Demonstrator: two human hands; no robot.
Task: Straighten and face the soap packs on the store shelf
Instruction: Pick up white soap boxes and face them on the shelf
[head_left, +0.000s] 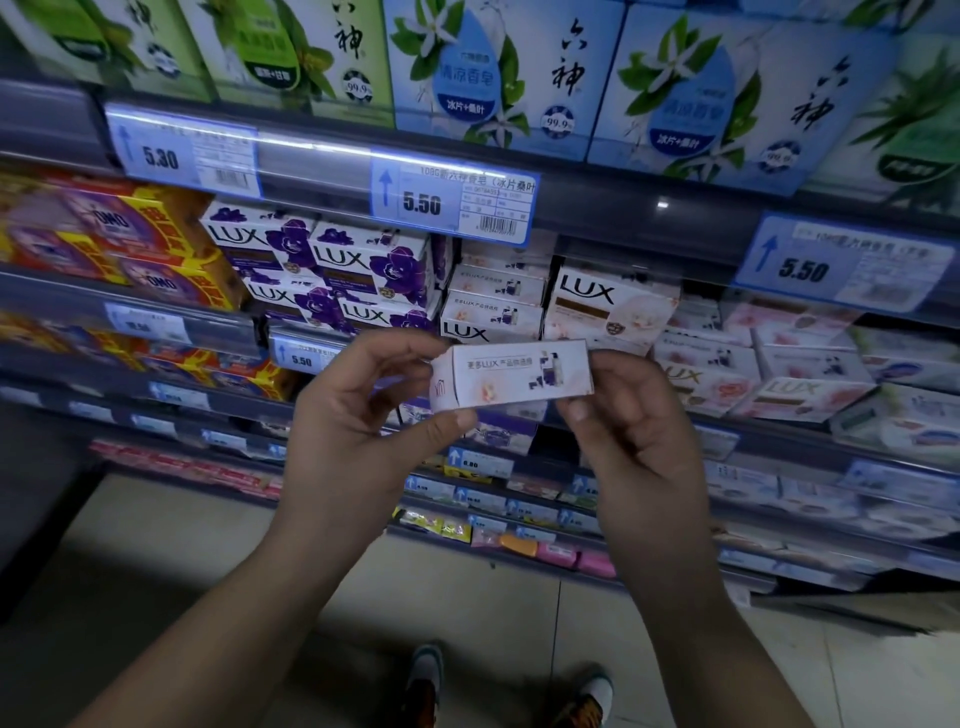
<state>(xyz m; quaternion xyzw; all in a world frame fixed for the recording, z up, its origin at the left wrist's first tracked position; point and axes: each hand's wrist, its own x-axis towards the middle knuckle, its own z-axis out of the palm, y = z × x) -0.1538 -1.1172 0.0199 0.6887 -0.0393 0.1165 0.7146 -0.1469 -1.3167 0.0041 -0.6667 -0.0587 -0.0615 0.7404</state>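
The shelf (597, 218) fills the view, with purple Lux packs (363, 265) stacked just left of the white Lux packs (608, 306). Out in front, off the shelf, the left hand (358, 415) pinches one end of a white soap pack (511, 376) and the right hand (639, 436) pinches the other. The pack sits level, narrow printed side up front.

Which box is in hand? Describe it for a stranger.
Find the middle 5.50 tag; white LUX boxes sit below it. In front of them, the left hand and right hand pinch one white box by its ends. Only it is held in the air.
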